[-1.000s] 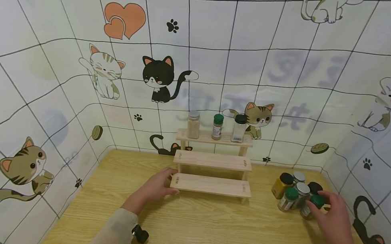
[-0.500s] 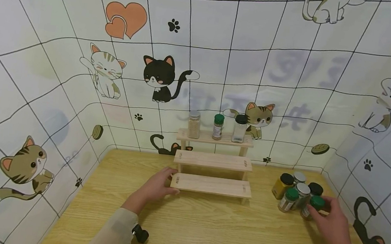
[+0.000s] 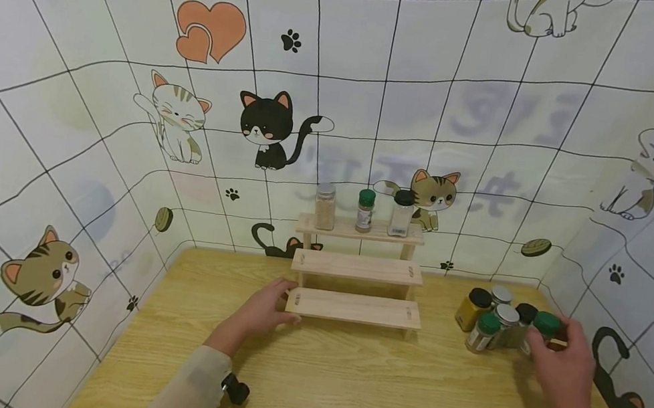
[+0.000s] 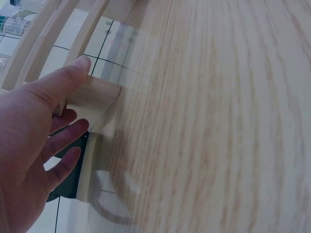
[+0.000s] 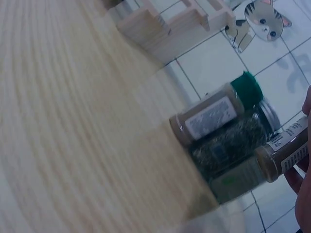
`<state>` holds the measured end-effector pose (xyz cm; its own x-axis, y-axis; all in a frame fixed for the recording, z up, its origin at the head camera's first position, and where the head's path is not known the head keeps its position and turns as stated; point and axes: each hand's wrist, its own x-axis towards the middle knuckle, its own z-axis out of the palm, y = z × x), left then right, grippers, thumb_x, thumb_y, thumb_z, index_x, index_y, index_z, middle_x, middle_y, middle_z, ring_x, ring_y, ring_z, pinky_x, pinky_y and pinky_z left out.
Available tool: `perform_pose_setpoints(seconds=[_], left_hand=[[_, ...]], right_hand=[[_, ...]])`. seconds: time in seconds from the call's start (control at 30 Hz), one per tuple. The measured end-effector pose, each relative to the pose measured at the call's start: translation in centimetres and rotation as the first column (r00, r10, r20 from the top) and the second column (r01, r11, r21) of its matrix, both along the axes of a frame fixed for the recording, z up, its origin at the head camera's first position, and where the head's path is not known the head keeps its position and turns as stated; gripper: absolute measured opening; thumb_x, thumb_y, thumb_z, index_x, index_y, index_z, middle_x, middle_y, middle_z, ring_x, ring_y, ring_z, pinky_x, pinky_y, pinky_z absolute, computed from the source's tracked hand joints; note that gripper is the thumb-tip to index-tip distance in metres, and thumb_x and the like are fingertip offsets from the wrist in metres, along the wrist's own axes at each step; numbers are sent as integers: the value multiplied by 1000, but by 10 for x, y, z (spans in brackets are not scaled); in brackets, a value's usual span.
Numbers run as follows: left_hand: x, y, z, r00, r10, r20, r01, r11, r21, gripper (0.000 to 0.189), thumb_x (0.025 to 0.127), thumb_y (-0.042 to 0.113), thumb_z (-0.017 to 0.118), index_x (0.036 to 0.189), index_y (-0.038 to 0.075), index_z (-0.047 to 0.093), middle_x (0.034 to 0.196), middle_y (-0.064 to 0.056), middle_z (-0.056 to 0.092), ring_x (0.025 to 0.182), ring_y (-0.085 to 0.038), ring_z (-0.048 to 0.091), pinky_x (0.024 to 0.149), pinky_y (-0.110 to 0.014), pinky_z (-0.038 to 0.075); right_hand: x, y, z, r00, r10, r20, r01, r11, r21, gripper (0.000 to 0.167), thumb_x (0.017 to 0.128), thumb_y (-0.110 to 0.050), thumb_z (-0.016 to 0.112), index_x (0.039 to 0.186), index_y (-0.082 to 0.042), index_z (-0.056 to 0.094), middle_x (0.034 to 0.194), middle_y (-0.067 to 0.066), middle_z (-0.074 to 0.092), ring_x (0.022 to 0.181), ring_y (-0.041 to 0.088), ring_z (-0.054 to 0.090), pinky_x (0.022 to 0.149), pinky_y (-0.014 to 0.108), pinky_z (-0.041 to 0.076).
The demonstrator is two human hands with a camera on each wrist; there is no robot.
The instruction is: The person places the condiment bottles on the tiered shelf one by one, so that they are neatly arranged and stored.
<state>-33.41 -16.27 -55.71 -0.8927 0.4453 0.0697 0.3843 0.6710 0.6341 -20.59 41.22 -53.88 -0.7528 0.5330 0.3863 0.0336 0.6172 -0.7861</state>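
Note:
My right hand (image 3: 566, 362) grips a green-capped spice jar (image 3: 546, 323) by its upper part; in the right wrist view this jar (image 5: 284, 148) has its base raised off the table beside the other jars. With the thumb on top and fingers curled beneath, my left hand (image 3: 259, 307) holds the left end of the lowest shelf of a three-step wooden rack (image 3: 356, 268). On the rack's top step stand a silver-lidded jar (image 3: 324, 210) of pale grains, a small green-capped jar (image 3: 365, 212) and a black-lidded jar (image 3: 401, 216) with white contents.
Left of my right hand several jars cluster: a yellow black-lidded one (image 3: 471, 312), a green-capped one (image 3: 482, 335), a silver-lidded one (image 3: 505, 320), a black-lidded one (image 3: 525, 315) and another. Cat-print walls (image 3: 345, 98) enclose the wood-grain table (image 3: 343, 381) behind and at both sides.
My right hand has lifted the green-capped jar and moved it slightly right and away from the cluster. The left hand stays at the rack's end.

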Motion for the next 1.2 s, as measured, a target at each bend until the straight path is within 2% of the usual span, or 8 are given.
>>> perform_pose_setpoints(seconds=[0.13,0.3,0.47,0.6,0.67,0.77,0.93,1.2], left_hand=[[0,0,0,1000,-1,-10,1,1000,-6,76,96,37,90,158,10,56,147,-4,60,127,-27,64,104,-52,55],[0,1,0,1000,0,-17,0,1000,-14,77,95,38,90,157,9,56,148,-6,60,126,-28,65,103,-51,56],[0,1,0,1000,-3,-15,3,1000,-10,76,96,38,90,158,10,55,148,-5,60,127,-28,65,104,-51,56],[-1,0,-1,1000,-9,-12,9,1000,1,76,96,38,90,158,10,55,148,-4,59,127,-28,65,104,-51,56],[-2,0,-1,1000,-6,-4,6,1000,4,76,96,38,90,158,10,55,148,-4,59,127,-27,65,104,-51,56],[-2,-1,-2,1000,-2,2,2,1000,6,77,96,38,90,159,10,55,149,-4,59,128,-27,65,105,-51,56],[-2,-2,-2,1000,-5,3,5,1000,12,77,96,39,90,159,10,54,149,-3,59,128,-27,65,105,-51,56],[-2,-1,-1,1000,-7,-5,7,1000,8,76,96,38,90,158,11,55,146,-3,59,126,-26,65,104,-51,56]], right_hand=[[-4,-12,13,997,30,-74,-31,999,-13,46,99,-11,78,142,-5,62,108,-15,58,92,-11,52,72,3,44],[-15,-29,24,989,97,-115,-98,995,-7,45,100,-9,78,142,-4,62,107,-17,57,94,-3,55,77,4,43],[-27,-54,37,975,178,-136,-177,984,21,43,103,-10,76,143,-2,61,111,-13,60,96,-2,55,80,7,43],[-34,-74,50,955,256,-148,-251,966,56,43,106,-11,74,145,-2,60,116,-3,62,99,-3,56,81,8,44],[-38,-84,56,943,303,-135,-297,953,63,43,107,-14,72,146,-2,59,117,2,63,98,-3,56,78,10,45],[-45,-101,63,918,376,-125,-370,927,68,43,109,-15,72,147,-2,58,117,9,64,93,0,59,73,12,48],[-64,-133,69,856,494,-155,-491,869,56,40,108,-11,74,144,-3,60,117,12,67,99,5,60,79,15,50],[-95,-191,81,768,624,-147,-626,779,39,41,107,-17,78,142,-7,61,120,11,69,108,25,65,88,24,55]])
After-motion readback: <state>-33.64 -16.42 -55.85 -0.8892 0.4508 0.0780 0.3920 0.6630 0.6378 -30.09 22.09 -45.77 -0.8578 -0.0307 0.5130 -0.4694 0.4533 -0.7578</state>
